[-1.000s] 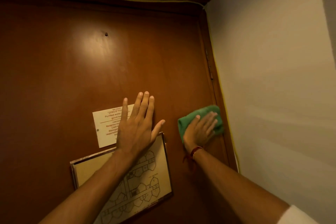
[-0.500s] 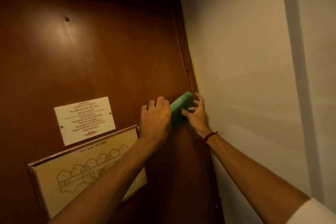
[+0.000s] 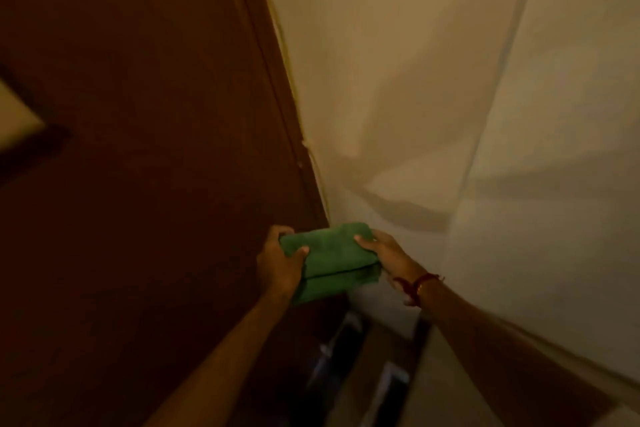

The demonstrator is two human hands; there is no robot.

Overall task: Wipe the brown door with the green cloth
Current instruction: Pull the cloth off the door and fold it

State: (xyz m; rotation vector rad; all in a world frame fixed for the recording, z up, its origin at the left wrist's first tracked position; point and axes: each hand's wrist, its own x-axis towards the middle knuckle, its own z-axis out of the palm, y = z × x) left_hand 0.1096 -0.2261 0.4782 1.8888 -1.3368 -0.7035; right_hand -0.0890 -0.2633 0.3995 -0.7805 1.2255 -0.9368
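The brown door point(image 3: 145, 184) fills the left half of the view, tilted and blurred. The green cloth point(image 3: 329, 258) is folded and held flat in front of me, off the door, near the door's right edge. My left hand point(image 3: 278, 262) grips the cloth's left end with the thumb on top. My right hand point(image 3: 388, 253) holds its right end; a red thread bracelet point(image 3: 420, 284) circles that wrist.
A pale wall point(image 3: 433, 80) meets the door frame point(image 3: 277, 87) on the right and runs toward me. A corner of the framed notice point(image 3: 17, 114) shows at the left edge. Below the hands lies a blurred floor strip point(image 3: 367, 374).
Both hands have come away from the door and dropped lower, now holding the cloth between them. The view has swung right and down, so the notices have slid off to the left.
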